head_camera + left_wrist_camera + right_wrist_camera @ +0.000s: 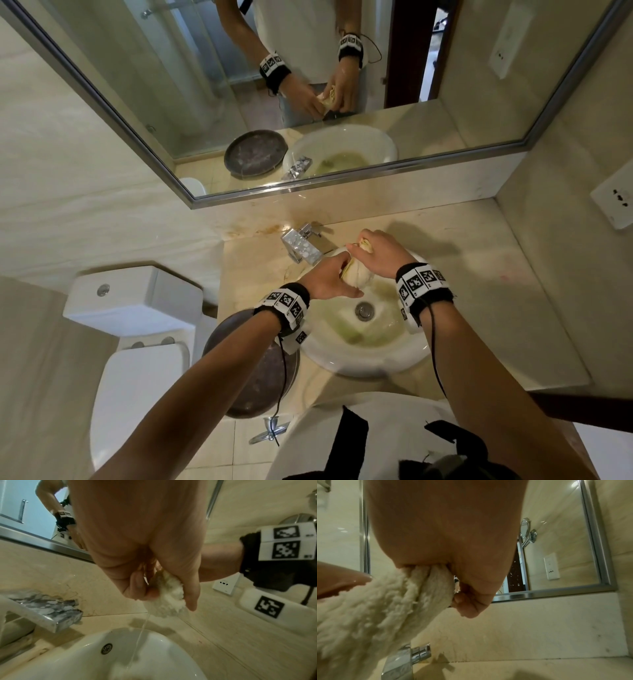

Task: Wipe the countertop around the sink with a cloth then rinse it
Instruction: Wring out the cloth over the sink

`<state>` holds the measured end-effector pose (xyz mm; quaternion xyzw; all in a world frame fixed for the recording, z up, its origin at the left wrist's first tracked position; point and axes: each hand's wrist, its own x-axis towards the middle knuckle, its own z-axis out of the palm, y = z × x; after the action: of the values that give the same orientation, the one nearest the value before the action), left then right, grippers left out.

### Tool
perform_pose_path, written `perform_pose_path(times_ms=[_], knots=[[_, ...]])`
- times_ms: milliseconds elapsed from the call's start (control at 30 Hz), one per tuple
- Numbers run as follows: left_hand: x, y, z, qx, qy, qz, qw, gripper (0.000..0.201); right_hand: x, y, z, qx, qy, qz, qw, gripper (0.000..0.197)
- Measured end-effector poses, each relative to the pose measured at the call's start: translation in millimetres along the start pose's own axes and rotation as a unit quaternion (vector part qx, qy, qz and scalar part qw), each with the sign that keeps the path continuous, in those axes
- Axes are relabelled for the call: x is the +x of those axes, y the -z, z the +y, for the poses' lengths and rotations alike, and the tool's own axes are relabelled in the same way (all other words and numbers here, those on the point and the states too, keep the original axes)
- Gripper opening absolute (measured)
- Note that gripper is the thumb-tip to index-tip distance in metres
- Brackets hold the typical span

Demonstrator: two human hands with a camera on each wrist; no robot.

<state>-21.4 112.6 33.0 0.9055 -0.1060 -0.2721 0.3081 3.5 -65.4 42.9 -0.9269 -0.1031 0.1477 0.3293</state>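
A cream terry cloth (356,274) is twisted between both hands above the white sink (342,359). My left hand (330,279) grips its near end, my right hand (375,255) its far end by the chrome faucet (301,246). In the left wrist view the left hand (154,585) squeezes the cloth (169,597) and a thin stream of water runs down into the sink (154,655). The right wrist view shows the right hand (471,588) clenched round the wrung cloth (385,608) above the faucet (406,660). Yellowish water lies in the bowl.
A beige stone countertop (496,301) surrounds the sink. A dark round tray (260,377) lies on its left part. A white toilet (137,342) stands at the left, a framed mirror (308,85) hangs behind, and a wall socket (616,202) is at the right.
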Motion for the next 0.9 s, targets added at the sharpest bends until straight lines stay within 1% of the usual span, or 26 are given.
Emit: perform_pose_path(times_ms=[67, 100, 233, 367, 600, 667, 800, 900], knots=[[0.0, 1.3, 0.9, 0.019, 0.009, 0.004, 1.0, 0.068, -2.0, -2.5, 4.5, 0.003, -0.005, 0.003, 1.0, 0.033], [0.1, 1.3, 0.5, 0.023, 0.007, 0.006, 1.0, 0.065, -2.9, -3.8, 5.9, 0.007, -0.008, 0.006, 1.0, 0.034], [0.0, 3.5, 4.4, 0.037, -0.01, 0.023, 0.999, 0.062, -5.3, -6.1, 6.7, 0.044, -0.013, 0.028, 0.999, 0.031], [0.4, 7.8, 8.3, 0.057, -0.024, 0.058, 0.996, 0.056, -6.4, -4.9, 5.0, 0.071, -0.026, 0.042, 0.996, 0.03], [1.4, 8.2, 19.7, 0.094, -0.042, 0.105, 0.989, 0.052, -6.7, -1.1, -2.5, 0.109, -0.074, 0.079, 0.988, 0.01], [1.8, 7.7, 22.4, 0.098, -0.037, 0.116, 0.988, 0.053, -4.5, -2.4, -1.3, 0.133, -0.094, 0.09, 0.982, 0.012], [3.3, 4.0, 24.6, 0.113, -0.038, 0.13, 0.984, 0.054, -1.2, -5.9, -1.3, 0.172, -0.141, 0.1, 0.97, 0.025], [2.6, 0.9, 26.4, 0.126, -0.036, 0.143, 0.981, 0.054, 1.0, -9.1, -2.1, 0.203, -0.188, 0.096, 0.956, 0.031]])
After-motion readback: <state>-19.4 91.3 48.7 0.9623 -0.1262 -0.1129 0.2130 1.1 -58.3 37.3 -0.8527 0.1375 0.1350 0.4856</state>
